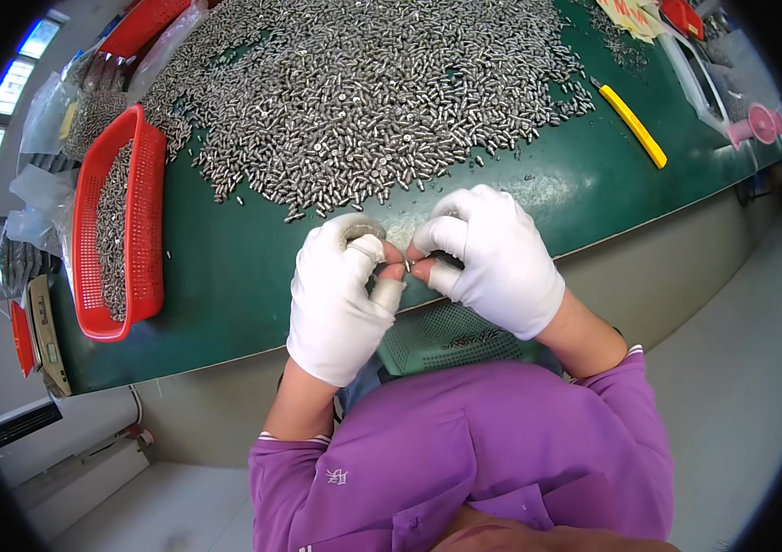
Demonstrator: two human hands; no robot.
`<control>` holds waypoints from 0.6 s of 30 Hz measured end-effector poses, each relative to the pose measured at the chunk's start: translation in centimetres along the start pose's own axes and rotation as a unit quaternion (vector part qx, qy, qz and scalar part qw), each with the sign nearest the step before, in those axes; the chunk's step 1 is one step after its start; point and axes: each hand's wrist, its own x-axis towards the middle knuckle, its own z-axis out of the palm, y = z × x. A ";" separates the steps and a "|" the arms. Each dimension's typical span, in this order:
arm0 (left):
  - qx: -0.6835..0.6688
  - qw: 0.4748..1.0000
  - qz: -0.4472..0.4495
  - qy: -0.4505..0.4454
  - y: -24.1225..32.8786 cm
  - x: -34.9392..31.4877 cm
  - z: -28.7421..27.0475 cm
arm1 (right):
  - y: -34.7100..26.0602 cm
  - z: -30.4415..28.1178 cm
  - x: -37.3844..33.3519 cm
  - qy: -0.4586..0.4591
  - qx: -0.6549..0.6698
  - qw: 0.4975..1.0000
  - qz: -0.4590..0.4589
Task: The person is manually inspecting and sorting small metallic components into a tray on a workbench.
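My left hand (340, 299) and my right hand (501, 262) meet over the near edge of the green table (225, 304), both in white gloves with bare thumb and index fingertips. A tiny shiny metal piece (408, 265) sits between the two pinches; the fingertips hide most of it, so its exact shape does not show. Both hands are closed on it, left fingers at its left side and right fingers at its right. Just beyond them spreads a wide heap of small cylindrical metal parts (363, 120).
At the left stands a red plastic basket (145, 230) of similar parts, with a scale (46, 336) beside it. A yellow utility knife (632, 124) lies at the right, near a pink object (761, 123). Below the table edge is a green perforated basket (455, 345).
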 end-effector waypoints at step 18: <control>0.005 0.998 0.056 0.001 -0.1 0.0 0.0 | 0.3 -0.1 0.0 -0.013 0.004 1.000 -0.015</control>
